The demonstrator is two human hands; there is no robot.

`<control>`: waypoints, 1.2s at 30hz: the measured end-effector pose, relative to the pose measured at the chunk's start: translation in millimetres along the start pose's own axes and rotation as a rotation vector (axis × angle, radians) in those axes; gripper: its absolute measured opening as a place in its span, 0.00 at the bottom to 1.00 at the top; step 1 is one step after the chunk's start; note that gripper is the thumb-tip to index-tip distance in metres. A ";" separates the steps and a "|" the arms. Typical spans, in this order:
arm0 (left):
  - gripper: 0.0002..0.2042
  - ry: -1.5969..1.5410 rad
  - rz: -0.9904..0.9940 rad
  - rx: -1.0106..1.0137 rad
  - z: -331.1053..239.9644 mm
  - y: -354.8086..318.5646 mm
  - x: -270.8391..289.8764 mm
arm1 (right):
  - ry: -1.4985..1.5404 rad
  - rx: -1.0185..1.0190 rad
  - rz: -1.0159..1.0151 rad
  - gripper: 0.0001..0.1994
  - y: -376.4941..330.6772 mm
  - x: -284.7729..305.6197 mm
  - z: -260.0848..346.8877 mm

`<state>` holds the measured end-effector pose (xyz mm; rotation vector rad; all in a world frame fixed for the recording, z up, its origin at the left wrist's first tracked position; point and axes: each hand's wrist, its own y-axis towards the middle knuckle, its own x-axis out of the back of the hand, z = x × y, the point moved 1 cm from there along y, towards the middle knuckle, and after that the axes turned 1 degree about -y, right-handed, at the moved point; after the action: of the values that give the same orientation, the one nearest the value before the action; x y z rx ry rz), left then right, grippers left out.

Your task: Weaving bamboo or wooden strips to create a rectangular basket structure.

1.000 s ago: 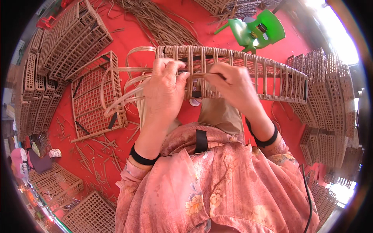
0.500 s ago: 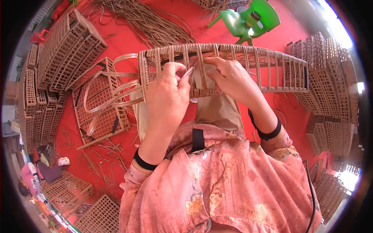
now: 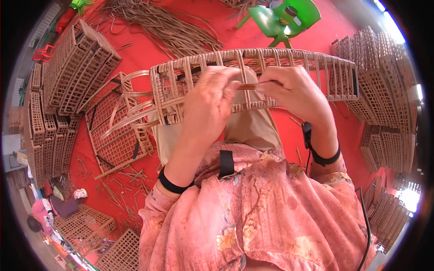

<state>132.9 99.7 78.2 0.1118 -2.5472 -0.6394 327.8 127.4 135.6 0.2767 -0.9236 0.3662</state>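
A long woven rattan grid frame (image 3: 316,67) lies across my lap, its slats running left to right. My left hand (image 3: 208,104) rests on its near side and pinches a thin brown rattan strip (image 3: 248,86). My right hand (image 3: 294,92) grips the same strip from the right, a little apart from the left fingers. Loose pale rattan strips (image 3: 131,108) curl out from the frame's left end. Both wrists wear black bands.
Stacks of finished rattan grids stand at the left (image 3: 68,81) and right (image 3: 384,90) on the red floor. A flat grid panel (image 3: 117,140) lies left of my knee. A pile of raw strips (image 3: 167,27) and a green plastic chair (image 3: 285,18) sit ahead.
The frame has shifted left and nearer to me. My hands moved from weaving at the slats to holding a short strip between them.
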 end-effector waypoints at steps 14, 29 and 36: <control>0.10 0.101 0.121 0.167 -15.0 15.0 -33.1 | 0.029 -0.045 -0.044 0.14 15.1 -11.3 -49.9; 0.08 0.100 0.149 -0.188 -41.7 37.7 -70.3 | 0.256 -0.129 -0.304 0.08 -44.7 50.1 -66.1; 0.11 -0.236 0.265 0.275 -49.1 41.6 -78.2 | 0.456 -0.290 -0.317 0.10 -38.2 42.7 -89.6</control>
<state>226.9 131.3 99.2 -0.2173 -2.7983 -0.2084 432.0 135.4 116.0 0.0631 -0.4628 -0.0051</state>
